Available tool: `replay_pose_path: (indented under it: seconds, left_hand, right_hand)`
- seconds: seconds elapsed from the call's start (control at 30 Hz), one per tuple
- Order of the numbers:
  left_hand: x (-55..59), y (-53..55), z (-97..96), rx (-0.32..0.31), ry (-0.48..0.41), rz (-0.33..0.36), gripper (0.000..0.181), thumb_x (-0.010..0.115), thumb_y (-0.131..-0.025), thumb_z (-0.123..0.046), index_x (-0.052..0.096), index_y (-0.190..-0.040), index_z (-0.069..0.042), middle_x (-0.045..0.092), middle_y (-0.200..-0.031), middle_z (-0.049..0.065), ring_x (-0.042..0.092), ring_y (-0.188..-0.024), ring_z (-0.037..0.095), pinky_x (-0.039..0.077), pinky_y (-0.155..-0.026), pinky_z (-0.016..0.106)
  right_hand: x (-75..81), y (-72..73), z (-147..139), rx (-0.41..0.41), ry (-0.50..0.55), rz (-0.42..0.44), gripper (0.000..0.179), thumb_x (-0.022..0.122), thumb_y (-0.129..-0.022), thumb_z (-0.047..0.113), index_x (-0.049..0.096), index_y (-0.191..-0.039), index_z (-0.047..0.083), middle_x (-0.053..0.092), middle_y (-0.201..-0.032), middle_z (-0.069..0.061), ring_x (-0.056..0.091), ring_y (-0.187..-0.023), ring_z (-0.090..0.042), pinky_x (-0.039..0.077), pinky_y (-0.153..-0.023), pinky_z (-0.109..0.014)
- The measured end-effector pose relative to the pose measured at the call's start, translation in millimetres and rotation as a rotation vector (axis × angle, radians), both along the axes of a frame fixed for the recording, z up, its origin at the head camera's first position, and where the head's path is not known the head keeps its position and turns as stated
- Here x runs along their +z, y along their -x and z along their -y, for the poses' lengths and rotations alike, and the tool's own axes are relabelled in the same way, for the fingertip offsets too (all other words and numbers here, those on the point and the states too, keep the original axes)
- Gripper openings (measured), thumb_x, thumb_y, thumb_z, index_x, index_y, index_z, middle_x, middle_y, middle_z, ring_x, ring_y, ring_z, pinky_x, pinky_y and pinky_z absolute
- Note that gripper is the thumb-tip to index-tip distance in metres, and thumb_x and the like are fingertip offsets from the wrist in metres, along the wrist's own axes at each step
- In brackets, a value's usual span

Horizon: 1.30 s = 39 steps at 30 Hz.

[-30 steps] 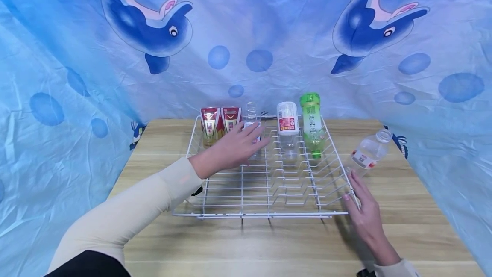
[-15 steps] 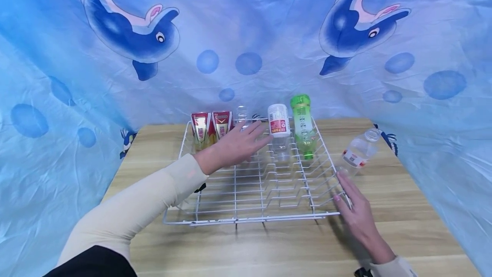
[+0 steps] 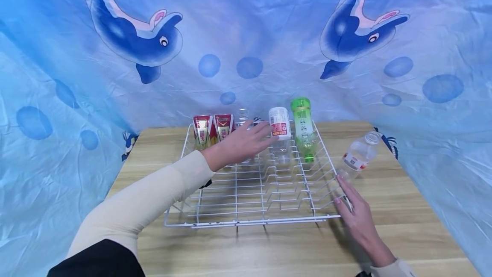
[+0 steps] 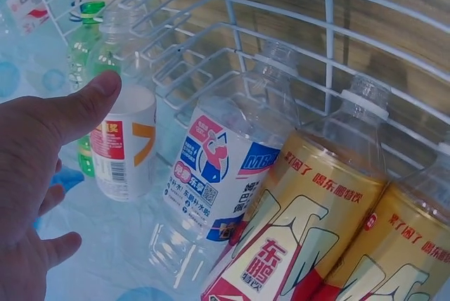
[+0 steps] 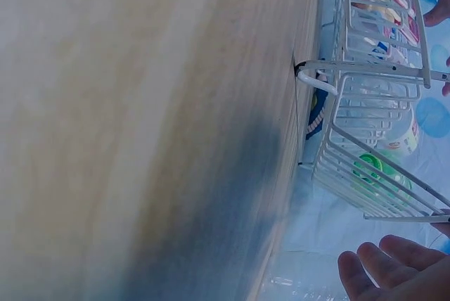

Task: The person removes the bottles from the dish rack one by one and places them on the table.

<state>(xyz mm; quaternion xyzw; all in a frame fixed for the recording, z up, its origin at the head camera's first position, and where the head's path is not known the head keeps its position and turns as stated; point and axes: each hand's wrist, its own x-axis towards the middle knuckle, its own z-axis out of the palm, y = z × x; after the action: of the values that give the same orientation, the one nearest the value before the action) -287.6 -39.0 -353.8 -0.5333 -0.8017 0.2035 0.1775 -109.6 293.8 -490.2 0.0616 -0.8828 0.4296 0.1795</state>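
My left hand (image 3: 246,144) reaches over the back of a white wire dish rack (image 3: 269,220). Its fingers are spread, with the tips close to a white-labelled plastic bottle (image 3: 279,122); in the left wrist view the thumb passes in front of that bottle, and contact is unclear. Just beneath this hand leans a clear bottle (image 4: 218,160) with a blue and pink label. On the rack's right side, my right hand (image 3: 359,219) holds the rim, thumb inside and fingers outside. Those fingers (image 5: 380,266) show below the rack in the right wrist view.
Two red-and-gold drink bottles (image 3: 202,131) lean at the rack's back left. A green bottle (image 3: 304,127) leans cap down right of the white-labelled one. Outside the rack, a clear bottle (image 3: 359,155) stands near the right hand. A blue dolphin-print sheet (image 3: 250,25) surrounds the wooden table (image 3: 246,251).
My left hand has shifted right, from above the clear bottle to the white-labelled bottle. The right hand stays at the rim. The head view has swung slightly.
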Motion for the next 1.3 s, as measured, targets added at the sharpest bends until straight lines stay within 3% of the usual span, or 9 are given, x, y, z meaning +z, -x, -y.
replay_pose_path:
  seconds: [0.2, 0.23, 0.37, 0.43, 0.53, 0.93, 1.13, 1.3]
  left_hand:
    - [0.8, 3.5, -7.9, -0.035, 0.074, -0.118, 0.08, 0.079, -0.088, -0.017, 0.035, -0.156, -0.018, 0.041, -0.155, 0.013, 0.038, -0.144, 0.032, 0.033, -0.115, 0.058]
    - [0.8, 4.3, -9.1, -0.038, 0.084, -0.139, 0.079, 0.077, -0.089, -0.016, 0.036, -0.156, -0.018, 0.042, -0.155, 0.013, 0.038, -0.143, 0.031, 0.033, -0.115, 0.057]
    - [1.9, 6.3, -14.4, -0.042, 0.111, -0.186, 0.078, 0.075, -0.09, -0.016, 0.035, -0.157, -0.019, 0.043, -0.155, 0.011, 0.039, -0.143, 0.031, 0.033, -0.115, 0.057]
    - [2.4, 7.0, -17.5, -0.033, 0.129, -0.183, 0.079, 0.075, -0.091, -0.015, 0.033, -0.158, -0.02, 0.04, -0.157, 0.011, 0.036, -0.145, 0.031, 0.033, -0.115, 0.057]
    - [2.9, 8.2, -21.4, -0.018, 0.156, -0.163, 0.082, 0.075, -0.091, -0.015, 0.03, -0.159, -0.019, 0.036, -0.159, 0.011, 0.033, -0.147, 0.03, 0.032, -0.116, 0.057]
    - [-0.3, 21.8, -31.7, 0.004, 0.17, -0.101, 0.083, 0.077, -0.09, -0.015, 0.031, -0.158, -0.018, 0.035, -0.161, 0.007, 0.031, -0.148, 0.029, 0.029, -0.117, 0.058]
    - [-6.1, 30.4, -38.4, -0.023, 0.147, -0.14, 0.073, 0.07, -0.096, -0.014, 0.033, -0.158, -0.021, 0.037, -0.16, 0.005, 0.033, -0.147, 0.027, 0.036, -0.114, 0.056]
    - [-10.7, 34.0, -47.9, -0.026, 0.163, -0.144, 0.073, 0.069, -0.096, -0.011, 0.032, -0.159, -0.024, 0.032, -0.163, 0.005, 0.03, -0.149, 0.028, 0.035, -0.115, 0.055]
  right_hand:
    - [0.8, -1.5, 2.1, -0.007, 0.006, -0.033, 0.061, 0.06, -0.097, 0.01, 0.042, -0.155, 0.017, 0.041, -0.155, -0.021, 0.039, -0.139, -0.043, 0.025, -0.117, -0.028]
    - [0.9, -1.7, 2.8, -0.004, 0.008, -0.038, 0.06, 0.06, -0.097, 0.01, 0.043, -0.155, 0.015, 0.041, -0.155, -0.021, 0.04, -0.139, -0.043, 0.025, -0.117, -0.026]
    - [-0.3, -1.2, 3.3, 0.008, 0.006, -0.074, 0.06, 0.061, -0.096, 0.006, 0.044, -0.153, 0.011, 0.044, -0.153, -0.021, 0.038, -0.141, -0.013, 0.023, -0.111, -0.011]
    - [-0.7, -0.4, 2.8, 0.014, 0.006, -0.091, 0.06, 0.061, -0.095, 0.005, 0.044, -0.153, 0.01, 0.044, -0.152, -0.02, 0.035, -0.137, 0.001, 0.023, -0.109, -0.009]
    - [-0.6, 1.2, 1.8, 0.022, 0.011, -0.11, 0.061, 0.062, -0.094, 0.002, 0.044, -0.152, 0.009, 0.045, -0.151, -0.02, 0.034, -0.135, 0.008, 0.024, -0.109, -0.008]
    - [-0.8, 1.8, 3.2, 0.013, 0.02, -0.113, 0.061, 0.061, -0.095, 0.002, 0.044, -0.153, 0.012, 0.056, -0.141, -0.023, 0.037, -0.129, 0.013, 0.026, -0.106, -0.005]
    - [-4.0, 1.0, 2.9, 0.009, 0.034, -0.112, 0.061, 0.062, -0.094, 0.0, 0.045, -0.152, 0.009, 0.059, -0.137, -0.025, 0.041, -0.126, 0.012, 0.031, -0.1, -0.004]
    - [-5.6, -0.6, 4.0, -0.001, 0.038, -0.087, 0.062, 0.063, -0.095, 0.001, 0.044, -0.153, 0.012, 0.059, -0.137, -0.022, 0.044, -0.125, 0.007, 0.034, -0.098, -0.005]
